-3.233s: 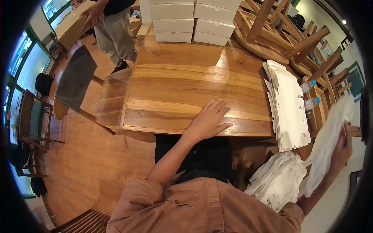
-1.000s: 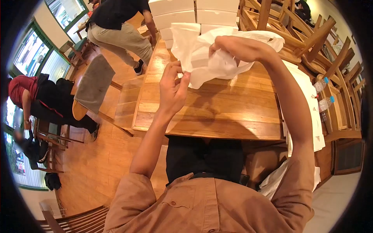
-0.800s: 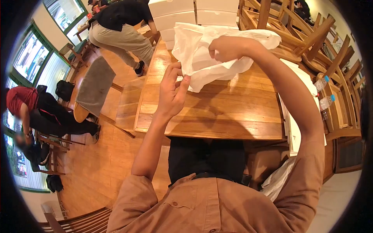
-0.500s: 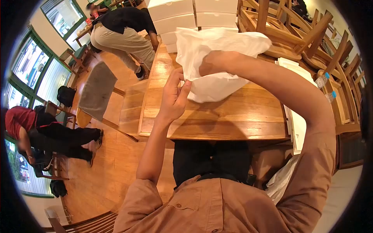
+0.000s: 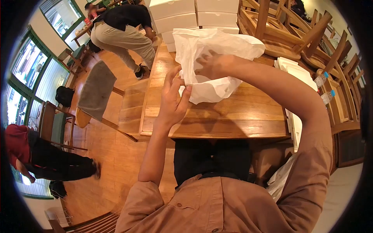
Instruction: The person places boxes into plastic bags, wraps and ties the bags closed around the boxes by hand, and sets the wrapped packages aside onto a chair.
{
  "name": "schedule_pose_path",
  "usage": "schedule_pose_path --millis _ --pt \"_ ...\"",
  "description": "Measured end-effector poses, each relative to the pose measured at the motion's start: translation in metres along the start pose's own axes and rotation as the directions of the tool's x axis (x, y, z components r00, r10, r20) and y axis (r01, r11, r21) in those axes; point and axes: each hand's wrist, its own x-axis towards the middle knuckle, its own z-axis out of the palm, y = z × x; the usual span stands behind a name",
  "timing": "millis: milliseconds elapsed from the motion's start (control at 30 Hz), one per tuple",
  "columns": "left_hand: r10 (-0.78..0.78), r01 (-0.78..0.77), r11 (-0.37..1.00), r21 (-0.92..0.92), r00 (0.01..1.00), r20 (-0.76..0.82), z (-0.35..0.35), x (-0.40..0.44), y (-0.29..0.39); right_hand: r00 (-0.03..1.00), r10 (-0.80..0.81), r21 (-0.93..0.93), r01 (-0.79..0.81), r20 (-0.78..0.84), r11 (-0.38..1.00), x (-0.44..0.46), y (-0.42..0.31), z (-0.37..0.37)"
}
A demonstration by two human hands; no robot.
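A thin white plastic bag (image 5: 211,91) is held up over the wooden table, its mouth facing me. My left hand (image 5: 173,100) pinches the left rim between thumb and fingers. Inside the opening is my right hand (image 5: 215,66), with its fingers spread apart against the bag's inner side. Nothing shows in the right hand, though some of its fingertips are partly hidden by the plastic.
White boxes (image 5: 175,24) are stacked at the table's (image 5: 248,126) far end. Flat white cartons (image 5: 298,73) and water bottles (image 5: 321,80) lie to the right, beside upturned wooden chairs (image 5: 272,29). Two people, one bending (image 5: 124,37) and one in red (image 5: 17,143), are at left.
My right hand's fingers have spread inside the bag, and its mouth gapes wider. The left hand keeps its hold on the rim. The person in red has moved lower in view.
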Motion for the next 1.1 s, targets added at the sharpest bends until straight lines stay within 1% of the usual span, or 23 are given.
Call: schedule_pose_path --millis 33,67,100,133,167,267,333,400,433,500,533,600,633,667,733,800,833,867,900,933,967,1033,1100 --pt "0.002 -0.002 1.000 -0.001 1.000 -0.004 0.001 0.001 0.000 0.984 -0.176 -0.075 0.175 -0.003 0.982 -0.006 -0.001 -0.008" --pt "-0.030 0.030 0.996 -0.086 1.000 0.002 0.002 0.002 -0.001 0.985 -0.174 -0.079 0.174 -0.002 0.982 0.000 0.001 -0.006" --pt "-0.063 0.063 0.984 -0.169 0.998 0.010 0.003 0.002 -0.002 0.948 -0.303 0.024 0.307 -0.094 0.951 0.004 -0.002 -0.010" --pt "-0.062 0.062 0.984 -0.169 0.998 0.006 0.003 0.002 -0.003 0.888 -0.415 0.113 0.441 -0.198 0.890 0.005 -0.004 -0.013" --pt "-0.039 0.040 0.988 -0.150 0.999 0.016 0.004 0.001 -0.006 0.905 -0.411 -0.076 0.404 -0.111 0.911 0.004 -0.008 -0.012" --pt "0.000 0.001 0.987 -0.160 1.000 0.010 0.006 0.002 0.001 0.895 -0.410 -0.067 0.405 -0.174 0.912 -0.032 -0.021 -0.031" --pt "0.019 -0.020 0.982 -0.186 1.000 -0.007 0.006 0.001 0.005 0.914 -0.370 -0.103 0.357 -0.166 0.928 0.000 -0.010 0.001" --pt "0.147 -0.142 0.986 0.091 0.988 -0.054 0.003 -0.001 0.006 0.945 -0.294 -0.180 0.267 -0.146 0.947 0.034 0.001 0.032" --pt "0.148 -0.142 0.985 0.093 0.987 -0.056 0.003 -0.003 0.007 0.944 -0.295 -0.182 0.267 -0.147 0.946 0.018 -0.006 0.019" --pt "0.201 -0.154 0.958 0.244 0.962 -0.183 0.004 -0.006 0.009 0.999 -0.040 0.218 0.042 -0.017 0.975 -0.017 -0.015 -0.009" --pt "0.201 -0.153 0.958 0.244 0.962 -0.185 0.005 -0.007 0.008 0.999 -0.041 0.216 0.043 -0.017 0.975 -0.018 -0.014 -0.020" --pt "0.067 -0.009 0.983 0.183 0.947 -0.313 0.008 -0.010 0.002 0.977 -0.105 0.156 0.076 0.187 0.985 -0.012 -0.008 -0.047" --pt "0.068 -0.009 0.983 0.183 0.946 -0.316 0.007 -0.012 0.001 0.963 -0.180 -0.182 0.217 0.203 0.959 -0.015 -0.009 -0.060" --pt "0.016 0.040 0.987 0.157 0.940 -0.342 0.005 -0.012 -0.001 0.963 -0.178 -0.184 0.216 0.202 0.959 -0.023 -0.007 -0.069" --pt "-0.036 0.088 0.988 0.127 0.930 -0.366 0.002 -0.014 -0.009 0.992 -0.120 -0.013 0.121 0.036 0.993 -0.064 -0.012 -0.111" --pt "-0.125 0.131 0.991 -0.010 0.918 -0.377 0.001 -0.021 -0.022 0.981 -0.193 0.106 0.195 -0.031 0.975 -0.084 -0.004 -0.150" --pt "-0.128 0.135 0.991 -0.009 0.916 -0.379 0.001 -0.023 -0.024 0.979 -0.149 0.108 0.165 -0.143 0.980 -0.081 0.005 -0.158" --pt "-0.157 0.125 0.986 -0.107 0.908 -0.388 0.001 -0.024 -0.025 0.962 -0.101 0.114 0.133 -0.254 0.985 -0.076 0.018 -0.167" --pt "-0.185 0.111 0.973 -0.203 0.901 -0.392 0.001 -0.025 -0.026 0.949 -0.060 0.117 0.100 -0.310 0.988 -0.071 0.032 -0.181" --pt "-0.184 0.112 0.974 -0.199 0.902 -0.390 0.000 -0.027 -0.026 0.931 -0.017 0.124 0.067 -0.365 0.990 -0.065 0.043 -0.192" --pt "-0.172 0.086 0.969 -0.230 0.908 -0.383 -0.001 -0.028 -0.025 0.807 0.032 -0.057 -0.081 -0.590 0.995 -0.048 0.042 -0.184" --pt "-0.156 0.057 0.964 -0.259 0.912 -0.379 0.000 -0.033 -0.023 0.759 0.101 -0.017 -0.146 -0.643 0.989 -0.017 0.039 -0.187" --pt "-0.147 0.067 0.981 -0.181 0.869 -0.472 0.002 -0.038 -0.020 0.679 0.219 0.058 -0.251 -0.700 0.966 0.007 0.029 -0.184"
